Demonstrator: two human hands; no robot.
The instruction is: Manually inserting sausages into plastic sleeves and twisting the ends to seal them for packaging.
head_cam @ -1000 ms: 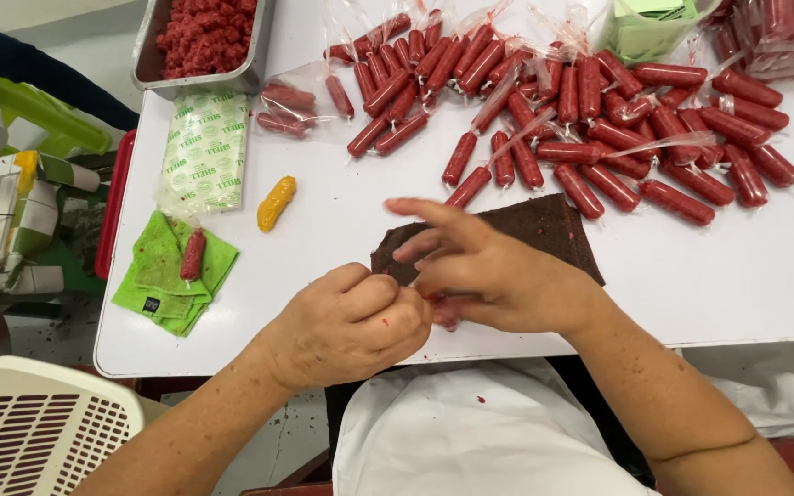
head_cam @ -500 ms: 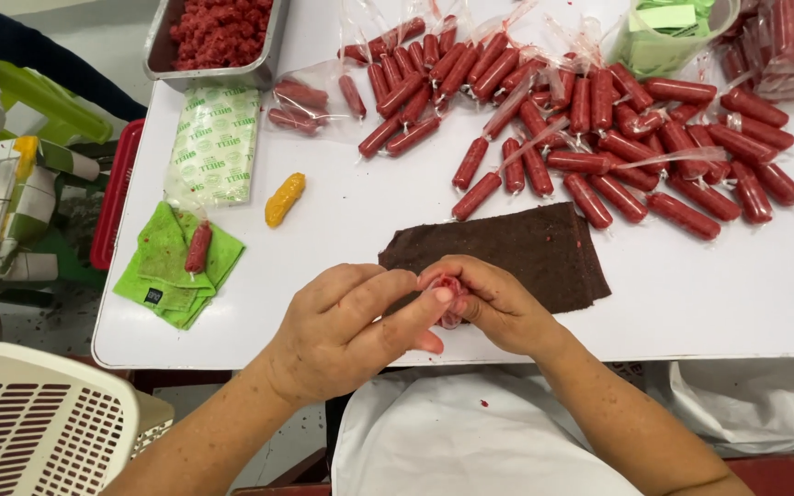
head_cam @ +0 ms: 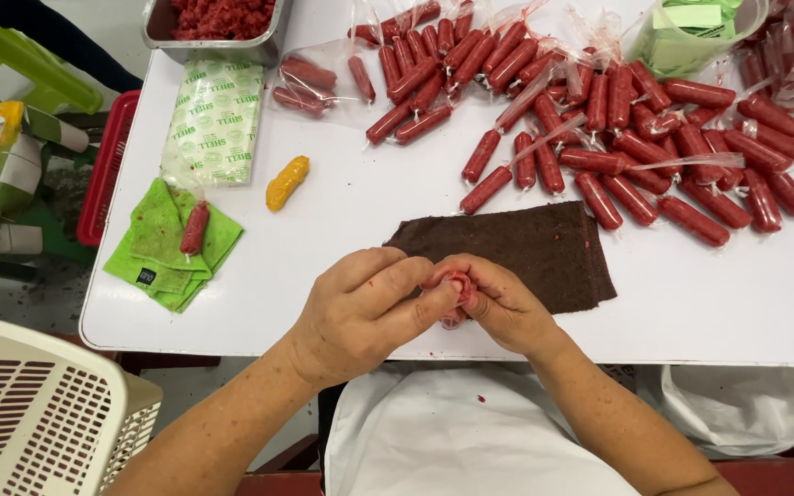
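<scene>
two hands (head_cam: pixel 360 312), one brown cloth (head_cam: pixel 526 253) — one green (head_cam: pixel 172 243)

Small food-packing workroom, likely sausage making. White worktop (head_cam: pixel 323 276) covered with dozens of red sausage sticks in clear wrap (head_cam: pixel 599 138). Steel tray of red minced meat (head_cam: pixel 218 23) at far edge. Pack of wrappers (head_cam: pixel 213 119), green cloth (head_cam: pixel 167 243), brown cloth (head_cam: pixel 526 253). Plastic basket (head_cam: pixel 39 413) on floor.

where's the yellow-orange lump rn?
In the head view the yellow-orange lump lies on the white table, left of centre, just right of the green-printed packet and up-right of the green cloth.
</scene>
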